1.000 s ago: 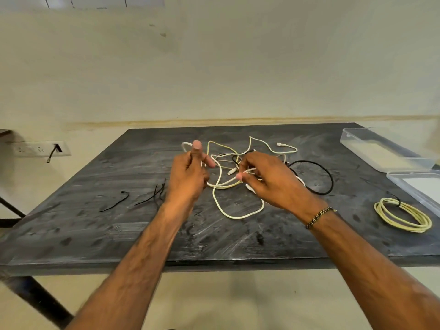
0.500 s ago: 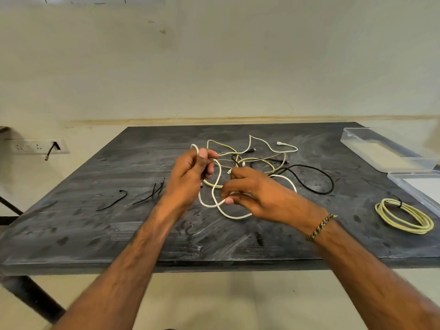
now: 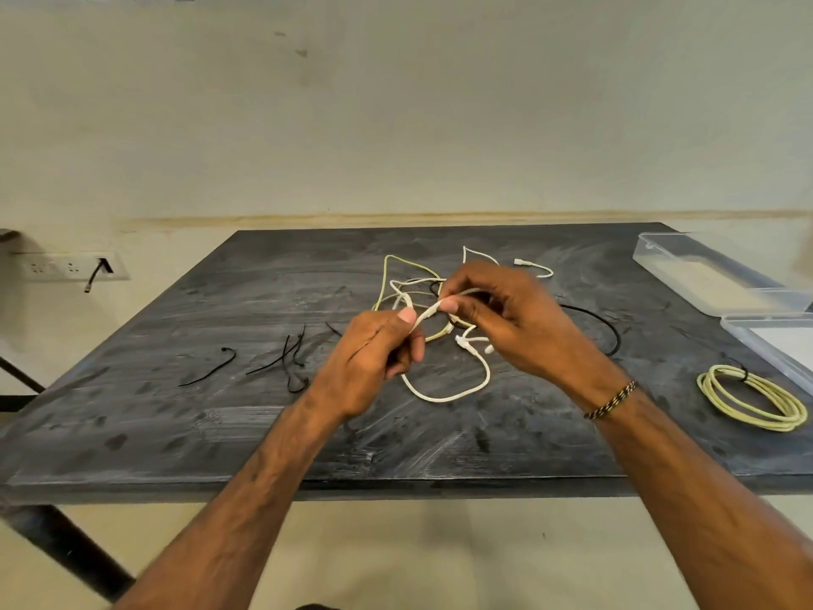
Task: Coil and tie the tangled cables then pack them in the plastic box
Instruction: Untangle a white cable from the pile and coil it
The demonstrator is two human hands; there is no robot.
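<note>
A wall socket strip (image 3: 66, 267) with a black plug (image 3: 102, 266) sits left of the dark table (image 3: 154, 416)

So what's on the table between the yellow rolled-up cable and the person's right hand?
Only bare table between the coiled yellow cable and the right hand, in the head view.

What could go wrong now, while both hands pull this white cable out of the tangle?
1. The white cable is still looped through the tangle; pulling by the left hand and right hand may tighten a knot.
2. The dragged tangle may catch the loose black ties lying beside it.
</note>
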